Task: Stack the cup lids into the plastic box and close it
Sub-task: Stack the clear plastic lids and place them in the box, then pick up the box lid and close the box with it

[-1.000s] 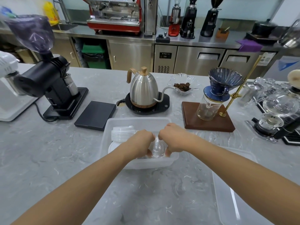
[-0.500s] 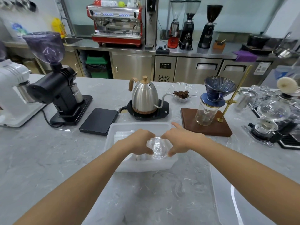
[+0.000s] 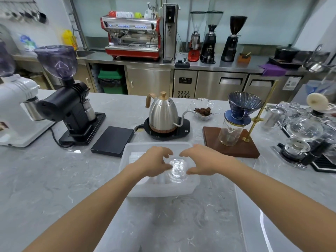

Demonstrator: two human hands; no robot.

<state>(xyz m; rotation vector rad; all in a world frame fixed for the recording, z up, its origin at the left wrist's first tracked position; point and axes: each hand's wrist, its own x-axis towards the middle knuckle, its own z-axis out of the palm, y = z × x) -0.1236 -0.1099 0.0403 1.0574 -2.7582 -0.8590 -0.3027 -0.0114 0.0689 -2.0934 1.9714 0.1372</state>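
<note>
A translucent plastic box (image 3: 163,191) stands on the grey counter right in front of me. Inside it, a stack of clear domed cup lids (image 3: 177,170) lies on its side near the front wall. White lids (image 3: 134,157) lie in the box's left part, mostly hidden behind my left wrist. My left hand (image 3: 153,162) and my right hand (image 3: 201,162) hover over the box on either side of the clear stack. Their fingers are spread and the thumbs are close to the top lid's rim. The box's flat lid (image 3: 254,224) lies on the counter at the lower right.
Behind the box sit a black scale (image 3: 112,140), a steel kettle (image 3: 162,113) on its base, and a pour-over stand (image 3: 231,142) on a wooden base. Two grinders (image 3: 71,106) stand at the left, glassware (image 3: 301,135) at the right.
Both hands were curled around the clear lids in the box; now their fingers have spread apart and the lids rest in the box. The view has tilted up a little.
</note>
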